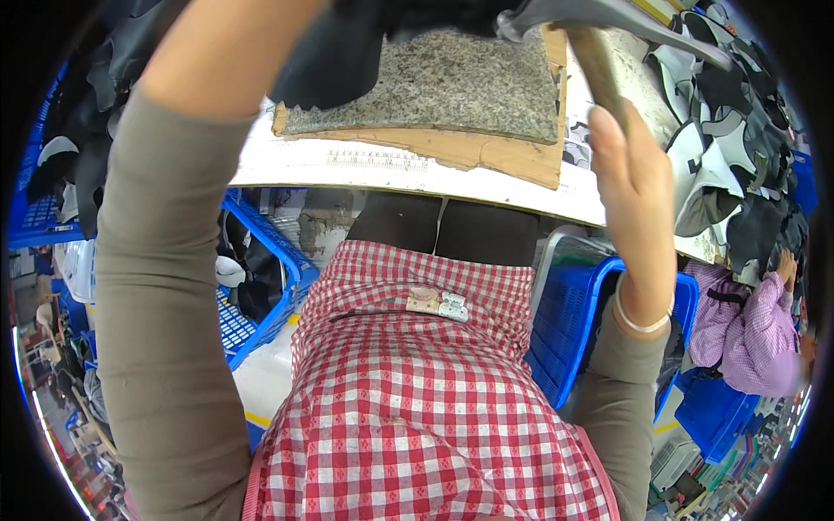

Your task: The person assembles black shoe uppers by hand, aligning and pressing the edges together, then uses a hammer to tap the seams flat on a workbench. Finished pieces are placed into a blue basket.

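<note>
My right hand [634,174] is closed round the handle of a hammer [598,74], raised over the right side of the slab. The hammer has a wooden handle and a grey metal head that reaches towards the upper right. My left forearm [221,61] stretches up past the upper edge, so the left hand lies outside the picture. Beside that forearm, a black piece of sheet material [339,65] hangs over the left part of a speckled stone slab [469,87]. Beneath the slab is a sheet of brown cardboard [512,162].
The white table [287,161] has printed ruler marks. Black and white cut pieces [730,165] are heaped at the right. Dark pieces hang at the left. A blue basket [300,269] and a blue crate [556,326] flank my lap. Another person's purple sleeve [756,330] shows at the right.
</note>
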### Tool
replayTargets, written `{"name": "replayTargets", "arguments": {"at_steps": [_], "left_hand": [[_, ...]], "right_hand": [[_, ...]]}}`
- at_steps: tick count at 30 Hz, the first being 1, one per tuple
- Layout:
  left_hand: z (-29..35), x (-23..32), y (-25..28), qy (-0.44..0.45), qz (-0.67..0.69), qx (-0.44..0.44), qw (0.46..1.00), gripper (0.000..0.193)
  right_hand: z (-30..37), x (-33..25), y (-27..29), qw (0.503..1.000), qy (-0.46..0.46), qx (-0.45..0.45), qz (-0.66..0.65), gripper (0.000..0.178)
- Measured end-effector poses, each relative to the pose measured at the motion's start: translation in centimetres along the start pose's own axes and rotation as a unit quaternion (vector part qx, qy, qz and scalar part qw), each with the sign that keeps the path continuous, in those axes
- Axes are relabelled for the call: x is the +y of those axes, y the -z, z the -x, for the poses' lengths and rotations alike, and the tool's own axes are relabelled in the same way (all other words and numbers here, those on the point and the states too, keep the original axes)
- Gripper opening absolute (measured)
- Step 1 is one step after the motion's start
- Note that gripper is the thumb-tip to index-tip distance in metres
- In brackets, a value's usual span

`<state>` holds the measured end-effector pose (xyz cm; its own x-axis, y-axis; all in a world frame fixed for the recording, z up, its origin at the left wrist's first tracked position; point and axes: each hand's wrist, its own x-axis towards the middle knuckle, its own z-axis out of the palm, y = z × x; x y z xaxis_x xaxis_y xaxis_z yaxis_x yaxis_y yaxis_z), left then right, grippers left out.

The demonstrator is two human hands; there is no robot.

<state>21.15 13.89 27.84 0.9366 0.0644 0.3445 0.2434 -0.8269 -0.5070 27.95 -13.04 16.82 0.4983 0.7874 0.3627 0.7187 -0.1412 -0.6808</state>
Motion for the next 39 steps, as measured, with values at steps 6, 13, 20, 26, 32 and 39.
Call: {"name": "replayTargets", "arguments": {"at_steps": [6,13,20,26,32,39], "left_hand": [[3.2,3.2,-9.0,-0.108,0.535,-0.144,0.825,0.055],[9.3,2.3,-14.5,-0.036,0.297,-0.014,0.954,0.086],[6.2,4.9,-12.8,-0.082,0.07,0.087,0.99,0.056],[12.0,9.1,-10.5,0.075,0.169,-0.111,0.976,0.069],[11.9,4.5,-14.8,0.168,0.402,-0.14,0.889,0.063],[12.4,4.4,-15.7,0.131,0.496,-0.072,0.855,0.06]], "right_hand": [[-0.4,7.3,-6.3,0.98,-0.077,-0.114,0.145,0.044],[1.3,9.9,-8.7,0.979,-0.025,-0.1,0.174,0.038],[1.0,9.5,-8.3,0.979,-0.02,-0.087,0.181,0.039],[0.4,8.7,-8.9,0.979,-0.02,-0.094,0.181,0.04],[-2.1,5.8,-5.5,0.986,-0.045,-0.074,0.14,0.042],[-4.3,7.2,-8.0,0.968,0.003,-0.117,0.224,0.042]]}}
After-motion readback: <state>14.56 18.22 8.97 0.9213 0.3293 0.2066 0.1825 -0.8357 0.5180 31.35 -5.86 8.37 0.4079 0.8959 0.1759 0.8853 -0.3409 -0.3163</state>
